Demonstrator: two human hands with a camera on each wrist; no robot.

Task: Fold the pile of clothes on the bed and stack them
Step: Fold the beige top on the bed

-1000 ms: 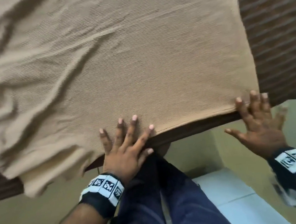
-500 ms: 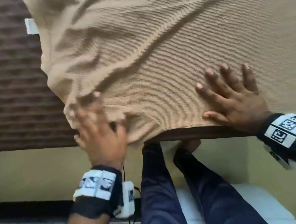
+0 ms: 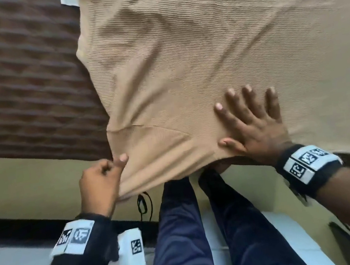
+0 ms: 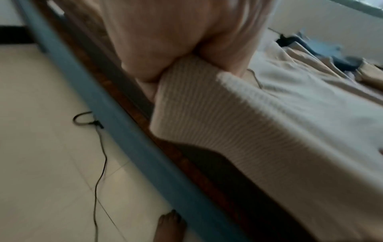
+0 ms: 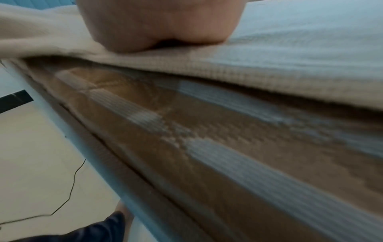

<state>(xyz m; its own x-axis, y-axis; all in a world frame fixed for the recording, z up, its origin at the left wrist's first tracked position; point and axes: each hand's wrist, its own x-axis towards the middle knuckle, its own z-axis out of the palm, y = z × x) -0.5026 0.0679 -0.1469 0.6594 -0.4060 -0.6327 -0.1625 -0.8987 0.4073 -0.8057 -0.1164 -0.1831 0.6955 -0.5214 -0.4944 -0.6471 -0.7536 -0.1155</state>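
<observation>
A tan ribbed garment (image 3: 202,48) lies spread across the bed, its near corner hanging over the edge. My left hand (image 3: 101,179) grips that hanging corner, fingers curled round the cloth; the left wrist view shows the ribbed fabric (image 4: 217,114) bunched under the palm (image 4: 176,41). My right hand (image 3: 252,125) lies flat on the garment near the bed edge, fingers spread and straight. In the right wrist view the heel of my right hand (image 5: 161,27) presses on the cloth (image 5: 269,65).
A brown checked bedspread (image 3: 22,87) covers the bed to the left. The bed's side rail (image 4: 116,104) runs below the cloth. A black cable (image 4: 99,163) trails on the pale tiled floor. My legs in dark blue trousers (image 3: 184,233) stand against the bed. Darker clothes (image 4: 335,55) lie farther back.
My left hand went from flat on the garment's edge to the left corner and closed on it. My right hand slid left and stays flat. The view swung left.
</observation>
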